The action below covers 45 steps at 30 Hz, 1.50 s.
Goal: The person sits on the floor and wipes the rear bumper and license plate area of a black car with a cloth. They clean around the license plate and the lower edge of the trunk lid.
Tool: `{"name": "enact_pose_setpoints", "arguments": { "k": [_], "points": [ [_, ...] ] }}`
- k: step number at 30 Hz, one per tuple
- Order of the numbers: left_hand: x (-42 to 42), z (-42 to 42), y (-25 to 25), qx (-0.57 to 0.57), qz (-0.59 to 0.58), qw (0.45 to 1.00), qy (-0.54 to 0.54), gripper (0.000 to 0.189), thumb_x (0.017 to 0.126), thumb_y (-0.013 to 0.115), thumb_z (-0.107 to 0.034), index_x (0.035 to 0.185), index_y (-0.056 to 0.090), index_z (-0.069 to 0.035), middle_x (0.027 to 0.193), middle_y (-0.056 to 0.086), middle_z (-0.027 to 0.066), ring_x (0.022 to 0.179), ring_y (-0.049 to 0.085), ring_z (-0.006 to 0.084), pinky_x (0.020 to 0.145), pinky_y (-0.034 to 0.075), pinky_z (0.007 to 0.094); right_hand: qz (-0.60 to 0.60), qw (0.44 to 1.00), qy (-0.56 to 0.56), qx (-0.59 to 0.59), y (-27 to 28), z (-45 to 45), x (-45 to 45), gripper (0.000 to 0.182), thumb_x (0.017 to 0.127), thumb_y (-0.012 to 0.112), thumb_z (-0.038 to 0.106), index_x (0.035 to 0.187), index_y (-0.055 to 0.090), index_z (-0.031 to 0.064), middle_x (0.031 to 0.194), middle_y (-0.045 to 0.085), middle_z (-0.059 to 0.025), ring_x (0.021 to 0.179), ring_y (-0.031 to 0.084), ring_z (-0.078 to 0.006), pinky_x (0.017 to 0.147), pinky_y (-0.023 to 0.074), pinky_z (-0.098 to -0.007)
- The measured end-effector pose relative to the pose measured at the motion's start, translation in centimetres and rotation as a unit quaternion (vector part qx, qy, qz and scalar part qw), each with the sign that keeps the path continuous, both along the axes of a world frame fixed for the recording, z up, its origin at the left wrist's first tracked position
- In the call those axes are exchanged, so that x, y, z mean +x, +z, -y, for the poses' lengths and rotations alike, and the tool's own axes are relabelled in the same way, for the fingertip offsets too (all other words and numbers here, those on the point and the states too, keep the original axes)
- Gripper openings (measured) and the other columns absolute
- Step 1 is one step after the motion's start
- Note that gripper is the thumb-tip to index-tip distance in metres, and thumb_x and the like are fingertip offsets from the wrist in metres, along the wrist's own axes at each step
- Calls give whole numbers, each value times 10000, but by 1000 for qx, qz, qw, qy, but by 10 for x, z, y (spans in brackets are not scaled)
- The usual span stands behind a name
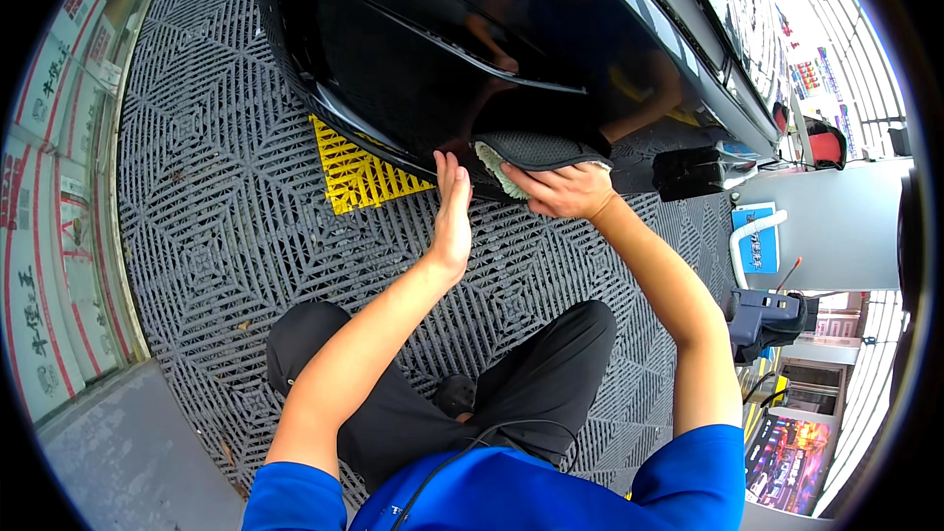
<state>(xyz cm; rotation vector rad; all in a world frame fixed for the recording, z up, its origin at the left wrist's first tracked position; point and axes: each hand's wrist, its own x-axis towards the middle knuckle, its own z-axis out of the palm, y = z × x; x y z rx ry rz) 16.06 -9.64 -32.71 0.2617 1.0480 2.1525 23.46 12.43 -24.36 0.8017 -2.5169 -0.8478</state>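
Note:
Before me is the glossy black lower body of a car [391, 81], which mirrors my arms. My right hand [571, 192] grips a wash mitt [549, 151] with a dark mesh back and a pale green, fluffy face. The mitt lies along the low edge of the bodywork, its fluffy side partly hidden. My left hand [451, 228] is held flat with straight fingers and has nothing in it. Its fingertips are at the car's bottom edge, left of the mitt; whether they touch it I cannot tell.
Grey slatted floor tiles [221, 236] surround me, with a yellow tile [361, 169] partly under the car. A black wheel or block [689, 173] stands right of the mitt. Glass panels with printed posters [59, 236] line the left. A blue box [756, 236] and white pipe are at right.

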Motion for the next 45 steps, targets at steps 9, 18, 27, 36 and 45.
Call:
{"name": "enact_pose_setpoints", "arguments": {
  "k": [9, 18, 27, 36, 45],
  "points": [
    [1, 1, 2, -10, -18, 1000, 5, 890, 1149, 325, -563, 1688, -141, -29, 1786, -150, 172, 1661, -57, 267, 1340, 33, 420, 12, 1000, -19, -10, 2, 4, 1, 778, 766, 689, 521, 1487, 628, 236, 1397, 695, 58, 1293, 637, -127, 1168, 429, -322],
    [-12, 13, 19, -5, -65, 997, 33, 752, 1173, 277, -472, 1713, -42, -55, 1804, -47, 148, 1666, -56, 240, 1343, 75, 463, -76, 987, -104, -96, -45, 6, 32, 709, 803, 714, 419, 1487, 631, 254, 1455, 651, 61, 1299, 598, -152, 1151, 419, -373],
    [-57, 53, 56, -88, -583, 779, 215, 623, 1069, 485, -207, 1621, 373, 59, 1727, 293, 242, 1621, 247, 386, 1312, 195, 497, -196, 836, -282, -429, -89, 29, 96, 630, 900, 578, 5, 1527, 516, -15, 1646, 397, -261, 1518, 378, -456, 1270, 284, -524],
    [-97, -40, 190, -5, -816, 453, 358, 598, 1004, 531, -198, 1562, 498, 14, 1673, 413, 224, 1573, 342, 415, 1294, 210, 541, -209, 665, -385, -605, -231, 95, 30, 662, 947, 541, 137, 1571, 407, -41, 1658, 369, -275, 1587, 269, -442, 1294, 208, -578],
    [-117, -80, 248, -183, -864, 364, 295, 547, 999, 565, -295, 1535, 607, -198, 1685, 444, 118, 1577, 371, 334, 1279, 211, 572, -87, 712, -510, -475, -191, 83, 36, 566, 959, 596, 248, 1511, 555, 132, 1557, 530, -106, 1536, 379, -349, 1258, 285, -517]
  ]
}}
